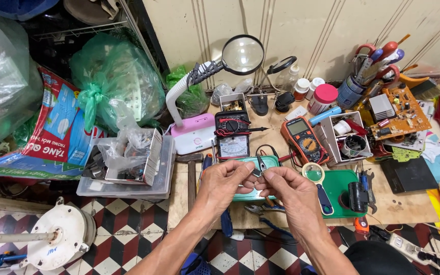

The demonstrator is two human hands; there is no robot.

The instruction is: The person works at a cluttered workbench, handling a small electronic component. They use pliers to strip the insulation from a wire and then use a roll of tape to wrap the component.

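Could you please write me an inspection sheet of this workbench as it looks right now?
Surface: wooden board, crowded, set low over a checkered floor.
Job's things: a small dark part pinched between both hands; too small to identify.
Clutter: orange multimeter, analog meter, magnifier lamp, green tray, circuit board, tool cup.
Grippers: left hand and right hand meet at the fingertips.
Cables: red and black test leads on the analog meter.
Surroundings: green plastic bags, white fan motor.
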